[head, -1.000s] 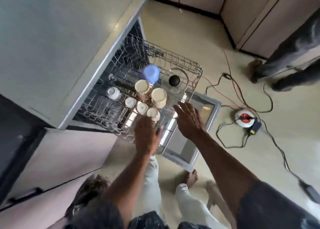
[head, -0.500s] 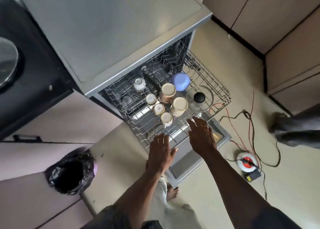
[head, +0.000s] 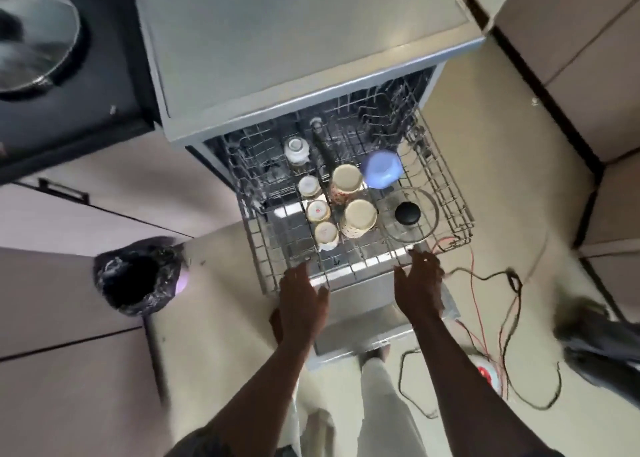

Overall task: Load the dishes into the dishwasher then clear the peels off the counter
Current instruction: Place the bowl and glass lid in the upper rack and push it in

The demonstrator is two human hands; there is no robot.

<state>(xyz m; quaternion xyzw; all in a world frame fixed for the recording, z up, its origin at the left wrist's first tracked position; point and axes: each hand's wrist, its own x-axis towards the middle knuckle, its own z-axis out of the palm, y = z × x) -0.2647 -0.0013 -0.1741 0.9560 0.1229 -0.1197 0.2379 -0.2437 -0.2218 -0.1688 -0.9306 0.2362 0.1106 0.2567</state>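
Five cups (head: 360, 216), one blue bowl (head: 382, 169) and one glass lid (head: 408, 214) sit just beyond my left hand (head: 301, 297) and right hand (head: 420, 287), both outstretched flat, grasping nothing.

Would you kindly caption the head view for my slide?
Left hand and right hand, open, at the loaded dishwasher rack's front edge.

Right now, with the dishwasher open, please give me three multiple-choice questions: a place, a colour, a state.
1. Where is the glass lid? A on the counter; B in the rack, front right; C on the floor.
2. What colour is the bowl? A red; B blue; C green.
3. How is the rack? A pulled out; B pushed fully in; C lifted out.
Answers: 1 B, it rests on the rack's wires; 2 B, it is pale blue; 3 A, it stands out over the open door.
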